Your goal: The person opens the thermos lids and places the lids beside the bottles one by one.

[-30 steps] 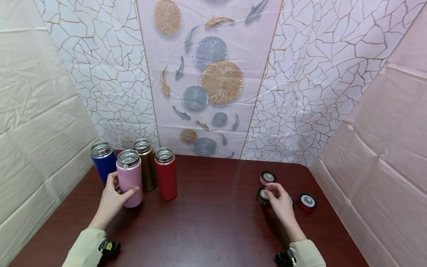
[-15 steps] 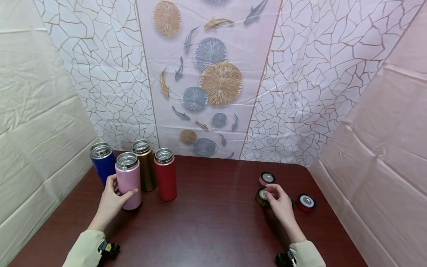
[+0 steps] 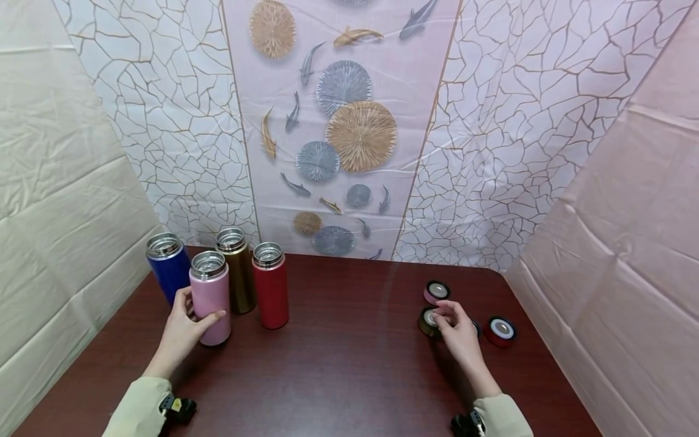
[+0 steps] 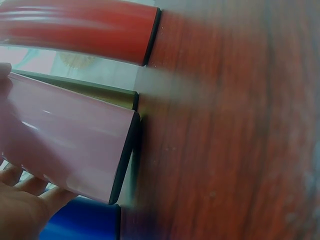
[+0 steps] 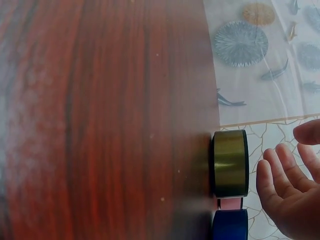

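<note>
My left hand (image 3: 184, 331) grips a pink bottle (image 3: 210, 300), thumb on its near side. The lidless bottle shows a bare steel mouth; in the left wrist view its pink body (image 4: 70, 137) leans slightly. I cannot tell whether its base touches the table. Over a group of bottle lids is my right hand (image 3: 461, 334), its fingers loosely bent with nothing between them. Nearest it lies a gold-green lid (image 3: 427, 325); in the right wrist view the fingers stay apart from this lid (image 5: 230, 164). A blue lid (image 5: 231, 225) sits beside it, mostly hidden by the hand in the head view.
Around the pink bottle stand a blue bottle (image 3: 168, 267), a gold bottle (image 3: 241, 279) and a red bottle (image 3: 271, 291), all lidless. A pink lid (image 3: 431, 297) lies behind the gold-green one, a red lid (image 3: 499, 340) to the right. Cloth walls border the dark wooden table (image 3: 349, 364).
The pink bottle has shifted slightly down in the head view, toward me, with my left hand still round it. My right hand has hardly moved.
</note>
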`<state>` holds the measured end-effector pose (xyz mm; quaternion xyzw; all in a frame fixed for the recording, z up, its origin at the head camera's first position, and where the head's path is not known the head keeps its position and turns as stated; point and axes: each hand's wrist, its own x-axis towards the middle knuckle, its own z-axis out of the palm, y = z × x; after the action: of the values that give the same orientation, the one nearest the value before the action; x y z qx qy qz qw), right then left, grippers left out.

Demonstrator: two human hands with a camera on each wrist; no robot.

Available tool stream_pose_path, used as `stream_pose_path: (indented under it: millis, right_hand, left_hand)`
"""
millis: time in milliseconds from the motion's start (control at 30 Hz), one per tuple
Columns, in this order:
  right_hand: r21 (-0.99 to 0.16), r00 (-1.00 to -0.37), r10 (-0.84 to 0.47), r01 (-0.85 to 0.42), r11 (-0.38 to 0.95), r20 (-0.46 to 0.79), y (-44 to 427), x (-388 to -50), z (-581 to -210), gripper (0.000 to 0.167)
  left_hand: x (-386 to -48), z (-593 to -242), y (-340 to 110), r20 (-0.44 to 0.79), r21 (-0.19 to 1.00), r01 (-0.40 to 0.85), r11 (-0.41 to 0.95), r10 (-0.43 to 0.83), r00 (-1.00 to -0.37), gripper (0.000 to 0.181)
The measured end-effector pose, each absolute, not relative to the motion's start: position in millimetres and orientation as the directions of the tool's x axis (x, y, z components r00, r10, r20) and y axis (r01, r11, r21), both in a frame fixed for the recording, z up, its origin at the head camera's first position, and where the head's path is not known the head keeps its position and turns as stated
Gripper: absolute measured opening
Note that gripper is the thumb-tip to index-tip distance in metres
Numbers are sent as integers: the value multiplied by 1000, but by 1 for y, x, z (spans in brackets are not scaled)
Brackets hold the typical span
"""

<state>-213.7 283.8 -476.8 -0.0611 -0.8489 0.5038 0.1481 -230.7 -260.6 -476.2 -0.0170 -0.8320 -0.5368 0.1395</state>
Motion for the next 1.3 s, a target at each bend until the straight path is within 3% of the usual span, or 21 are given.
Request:
stream_pose_path:
  millis: [1033,1300]
  right_hand:
    - [-865,-956,244,-17,501,160,285,-215,-480,31]
    - [-875,-952,259,-19,484,164,287,-213,-482,29]
  left_hand:
    - [-228,-471,-272,232,855,172,490,-65,-971,70]
    - [-227,-468,-279,205,852,174,494,-8,-979,79]
